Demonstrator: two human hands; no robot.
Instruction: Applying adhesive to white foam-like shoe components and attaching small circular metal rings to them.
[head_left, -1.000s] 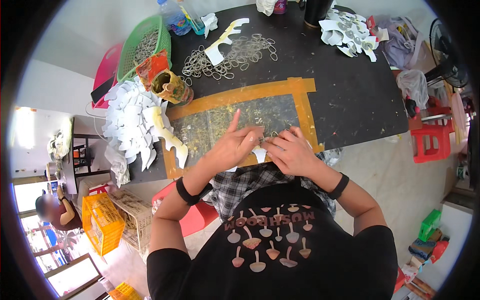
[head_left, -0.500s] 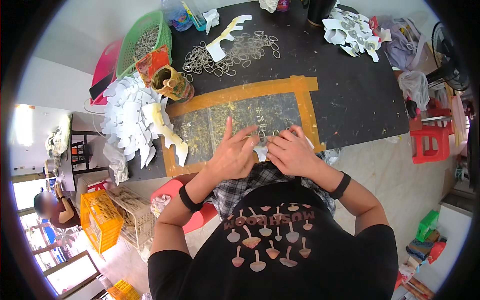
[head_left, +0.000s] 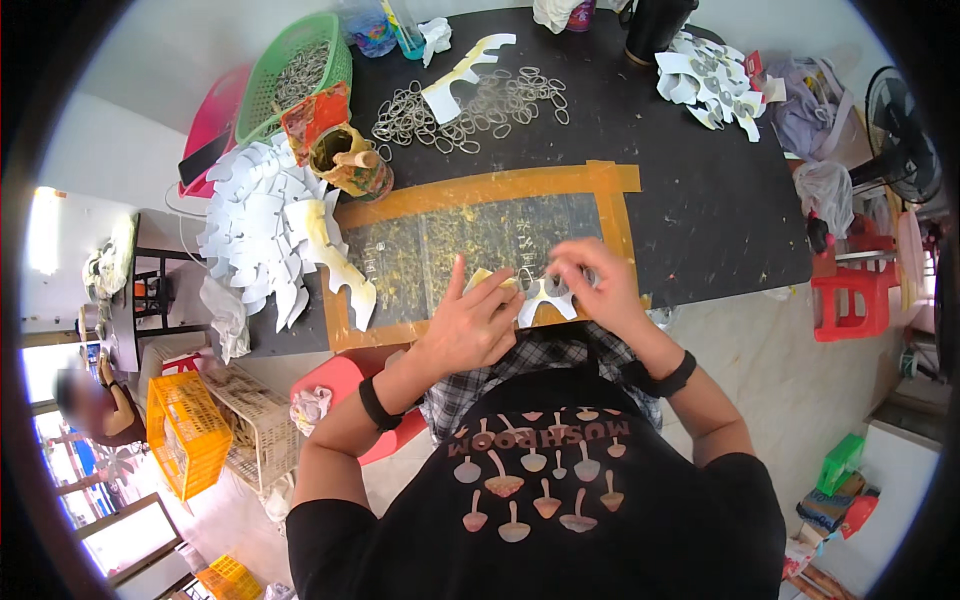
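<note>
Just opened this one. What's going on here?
A seated person is working on a white cut-out piece over a tape-edged work surface. The left hand holds it, while the right hand is at its other end; whether that hand grips a ring is unclear. Loose metal rings lie beyond, a heap of white cut-outs sits on the left, and pieces with rings lie at far right.

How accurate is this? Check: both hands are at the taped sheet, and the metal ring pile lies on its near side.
The side is wrong: the head view shows the metal ring pile on the far side of the taped sheet. The left hand and right hand are at the sheet.
</note>
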